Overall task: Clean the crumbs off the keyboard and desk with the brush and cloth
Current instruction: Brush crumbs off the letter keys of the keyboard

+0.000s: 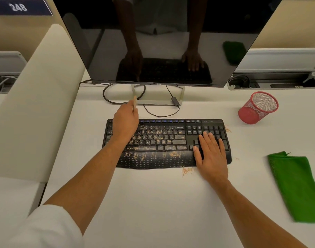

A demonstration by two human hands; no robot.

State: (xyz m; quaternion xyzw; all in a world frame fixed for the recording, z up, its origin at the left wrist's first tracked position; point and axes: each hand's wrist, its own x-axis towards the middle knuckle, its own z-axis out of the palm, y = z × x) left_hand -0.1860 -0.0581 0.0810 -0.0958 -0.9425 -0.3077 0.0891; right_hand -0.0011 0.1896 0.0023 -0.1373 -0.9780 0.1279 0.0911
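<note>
Black keyboard (168,143) square on white desk (153,203), just in front of monitor stand (158,102), seen from head camera. Tan crumbs (154,138) scattered over letter keys and along dotted palm rest, thickest toward middle; small heap on desk touching front edge of keyboard, a few more beside its far right corner and near its right end.

Left hand (125,123) over upper-left keys, fingers curled round pale wooden handle of brush (134,102), handle end sticking up past knuckles toward monitor stand; bristles hidden behind hand, so contact with keys impossible to judge. White sleeve (51,228) at lower left.

Right hand (211,153) flat on right end of keyboard, fingers straight and slightly spread over number pad and arrow keys, thumb out beside arrow keys, palm on right part of palm rest.

Green cloth (296,187) folded flat on desk, well to right of keyboard, apart from both hands. Red mesh cup (258,107) upright on desk beyond cloth, right of keyboard's far corner. Dark monitor (162,38) above, screen off, mirroring arms, keyboard and cloth. Cables (124,97) looping round stand foot, small adapter (175,101) at its right. Cream padded divider (38,104) along left side of desk. Open cable tray (271,83) behind desk at right. Blue sign reading 248 (19,7) at upper left.
</note>
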